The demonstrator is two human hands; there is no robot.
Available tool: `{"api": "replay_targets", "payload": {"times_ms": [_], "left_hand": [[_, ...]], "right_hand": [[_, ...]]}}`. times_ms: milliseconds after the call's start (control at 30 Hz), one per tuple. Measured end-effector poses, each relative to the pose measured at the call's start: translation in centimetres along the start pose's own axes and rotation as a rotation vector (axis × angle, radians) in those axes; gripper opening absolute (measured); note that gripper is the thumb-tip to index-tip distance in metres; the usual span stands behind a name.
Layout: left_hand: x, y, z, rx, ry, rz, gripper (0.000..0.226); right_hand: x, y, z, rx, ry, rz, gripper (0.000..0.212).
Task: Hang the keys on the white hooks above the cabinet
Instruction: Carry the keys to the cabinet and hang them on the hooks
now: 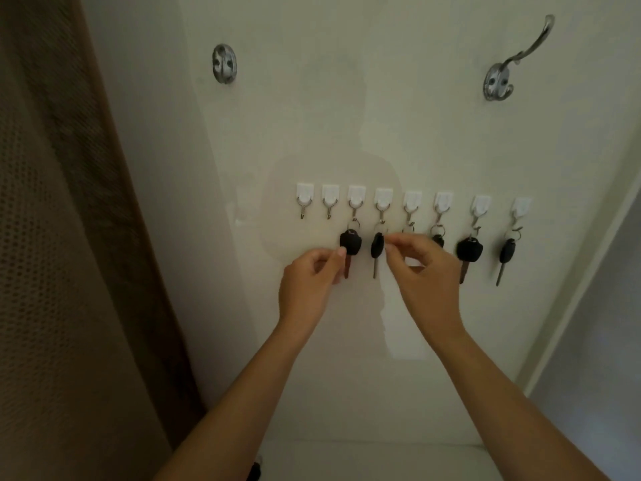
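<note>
Here the right hand (421, 272) pinches near the fourth white hook's (383, 200) key (377, 245); left hand (308, 282), curled empty, hovers left. Next: fill the two bare hooks (317, 200).

A row of eight white hooks (409, 202) on a pale wall (347, 133) carries the keys, level with and just above the hands. The two hooks beyond the left hand (307, 281) hang bare. Black-headed keys (350, 243) dangle from the other six; one is mostly hidden behind the right hand (421, 272). Two metal coat hooks (499, 78) sit high above both hands.
</note>
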State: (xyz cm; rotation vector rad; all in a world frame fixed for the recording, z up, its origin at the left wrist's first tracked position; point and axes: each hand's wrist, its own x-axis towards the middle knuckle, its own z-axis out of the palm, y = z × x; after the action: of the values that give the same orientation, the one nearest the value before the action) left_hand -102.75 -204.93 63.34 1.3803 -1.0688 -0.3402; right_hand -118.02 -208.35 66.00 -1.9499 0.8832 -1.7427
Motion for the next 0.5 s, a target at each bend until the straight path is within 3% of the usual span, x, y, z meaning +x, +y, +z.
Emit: {"api": "replay_targets", "payload": {"times_ms": [100,233,333,500], "left_hand": [[-2.5,-2.4,-0.9,0.322,0.004,0.080,0.030],[-5.6,-6.6,-1.8,0.683,-0.032,0.282,0.039],[-7.9,-9.7,-2.3,0.804,-0.099,0.374,0.048],[-11.9,-14.5,-3.0,0.904,-0.217,0.338,0.055]], "right_hand": [[-3.5,2.0,0.4,-0.223,-0.080,-0.175,0.021],[-7.7,5.1,1.1,-0.411,-0.172,-0.240,0.032],[-10.6,7.1,1.4,-0.458,-0.256,-0.276,0.036],[-15.4,10.1,1.8,-0.529,-0.413,-0.283,0.040]]}}
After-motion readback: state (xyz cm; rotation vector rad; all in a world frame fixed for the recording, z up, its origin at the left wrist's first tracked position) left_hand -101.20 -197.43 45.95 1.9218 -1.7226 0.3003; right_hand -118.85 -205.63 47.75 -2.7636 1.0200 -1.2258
